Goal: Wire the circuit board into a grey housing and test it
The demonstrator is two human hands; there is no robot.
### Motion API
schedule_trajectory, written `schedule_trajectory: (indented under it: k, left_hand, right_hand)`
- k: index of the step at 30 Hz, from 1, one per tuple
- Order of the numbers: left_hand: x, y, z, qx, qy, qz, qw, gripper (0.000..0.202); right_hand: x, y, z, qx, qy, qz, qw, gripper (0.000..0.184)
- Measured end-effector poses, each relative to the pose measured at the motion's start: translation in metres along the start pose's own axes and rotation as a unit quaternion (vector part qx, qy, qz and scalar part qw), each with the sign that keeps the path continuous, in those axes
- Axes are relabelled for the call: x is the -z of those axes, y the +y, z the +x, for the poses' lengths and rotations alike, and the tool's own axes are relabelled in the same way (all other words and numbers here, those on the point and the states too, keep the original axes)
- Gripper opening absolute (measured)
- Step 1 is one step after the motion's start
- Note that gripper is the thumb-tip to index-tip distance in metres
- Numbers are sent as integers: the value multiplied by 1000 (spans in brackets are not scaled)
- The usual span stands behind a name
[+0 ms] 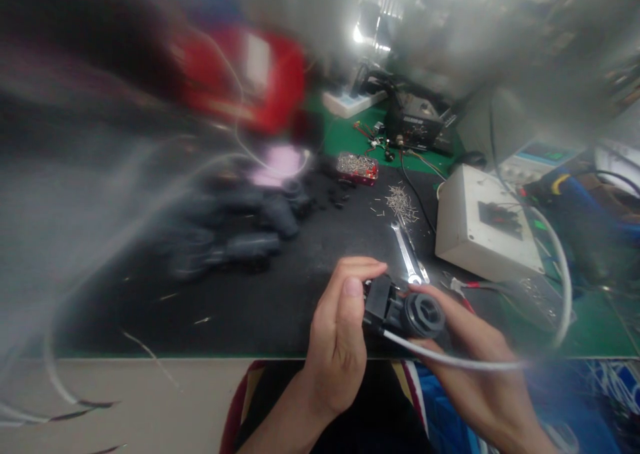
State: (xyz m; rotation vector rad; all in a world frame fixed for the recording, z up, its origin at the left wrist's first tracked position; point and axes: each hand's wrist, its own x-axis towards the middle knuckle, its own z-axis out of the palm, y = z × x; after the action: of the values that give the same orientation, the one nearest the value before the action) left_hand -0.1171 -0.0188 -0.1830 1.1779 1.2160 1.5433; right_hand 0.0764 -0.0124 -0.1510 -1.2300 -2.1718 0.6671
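Between my two hands, just above the bench's front edge, is a black plastic fitting (423,314) with a round threaded end and a boxy body. My left hand (343,327) is closed on the boxy side, thumb and fingers against it. Around the round end, my right hand (465,334) grips from the right, part of its fingers hidden behind the part. A white cable (465,361) runs out of the fitting, passes across my right hand and loops up on the right. Beyond my hands lie a wrench (404,254) and a thin tool beside it.
A pile of small metal pins (401,204) lies near a red tray (357,168) of more pins. Several dark fittings (240,227) are blurred at left. At right stand a white box (485,224) and red-handled pliers (467,285). A black soldering station (417,117) sits behind.
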Motion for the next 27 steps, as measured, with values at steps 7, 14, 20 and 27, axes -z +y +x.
schedule_trajectory:
  k: [7, 14, 20, 27]
  left_hand:
    - [-4, 1, 0, 38, 16, 18, 999, 44]
    - [9, 16, -3, 72, -92, 59, 991, 37]
    - [24, 23, -21, 85, -144, 72, 983, 91]
    - [21, 11, -26, 69, -91, 44, 992, 76]
  right_hand:
    - [1, 0, 0, -6, -7, 26, 1000, 43]
    - [-2, -6, 1, -244, 17, 306, 920, 46]
    - [-1, -18, 6, -282, -26, 453, 845, 31]
    - [-14, -25, 8, -274, -6, 369, 888, 47]
